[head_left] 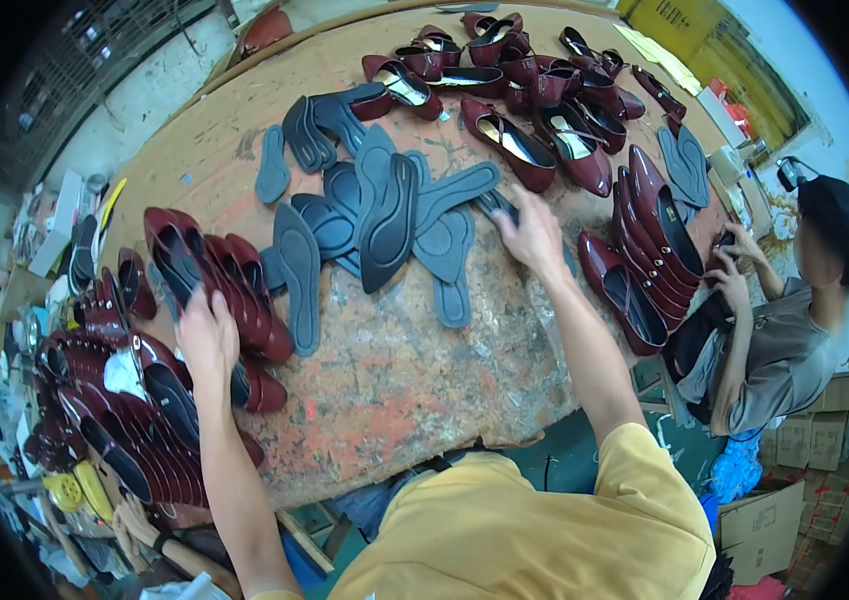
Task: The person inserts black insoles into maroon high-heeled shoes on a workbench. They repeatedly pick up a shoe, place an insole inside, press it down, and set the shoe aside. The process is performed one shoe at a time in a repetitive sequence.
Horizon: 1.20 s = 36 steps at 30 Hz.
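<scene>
Left hand: fingers bent together over the heel end of a burgundy shoe, which lies just beyond them, dark lining upward. Whether they grip it or merely rest there, cannot tell.

Right hand: thumb and fingers set narrowly at a dark insole, just beyond and left of the palm. Whether the pinch is closed, cannot tell; the fingers cover the contact.

Insole heap: grey-blue, loosely overlapping, left of the right hand. One single insole, nearer the left hand, to its right.

Shoe row: burgundy, closely nested, left of the left hand and nearer the body. White wad: among these shoes, left of the same hand.

Shoe stack: burgundy, leaning one against another, right of the right hand. Loose shoes: jumbled, beyond the right hand, some with shiny linings.

Handling notes, by judgement: the insole looks thin and pliant, so an edge pinch with a check for a second layer beneath suits it. The shoe is best steadied at the heel, fingertips light on the glossy upper, and drawn clear without tipping its neighbours.
</scene>
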### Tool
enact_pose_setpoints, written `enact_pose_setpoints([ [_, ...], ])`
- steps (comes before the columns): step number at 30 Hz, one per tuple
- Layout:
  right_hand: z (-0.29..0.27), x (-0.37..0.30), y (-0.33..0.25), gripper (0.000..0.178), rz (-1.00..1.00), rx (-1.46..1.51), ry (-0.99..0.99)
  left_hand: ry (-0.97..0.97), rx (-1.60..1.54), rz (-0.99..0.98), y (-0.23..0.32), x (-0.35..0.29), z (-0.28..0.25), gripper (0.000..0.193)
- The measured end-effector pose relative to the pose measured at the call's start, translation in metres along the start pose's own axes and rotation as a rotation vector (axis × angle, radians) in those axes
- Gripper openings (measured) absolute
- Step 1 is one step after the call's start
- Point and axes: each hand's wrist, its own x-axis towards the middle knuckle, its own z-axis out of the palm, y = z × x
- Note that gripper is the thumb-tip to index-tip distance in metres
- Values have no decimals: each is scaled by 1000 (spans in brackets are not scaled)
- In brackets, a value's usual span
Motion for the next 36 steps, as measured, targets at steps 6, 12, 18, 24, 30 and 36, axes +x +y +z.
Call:
enact_pose_setpoints([
  [6,-35,78,19,29,-14,-464,3,114,10,80,-15,-18,24,57],
  [12,-124,-13,-80,41,-167,312,84,210,-530,354,77,-128,17,95],
  [18,-163,-166,-180,23,-365,755,-472,-196,-831,475,98,-234,61,76],
  [24,1,-17,-18,69,-33,-120,140,-207,-727,272,-5,-277,29,34],
  [30,-18,-41,-11,73,97,-121,-157,-379,-753,254,-45,-269,36,24],
  [36,-100,-100,-49,61,204,358,-359,-552,-368,487,6,-211,4,76],
])
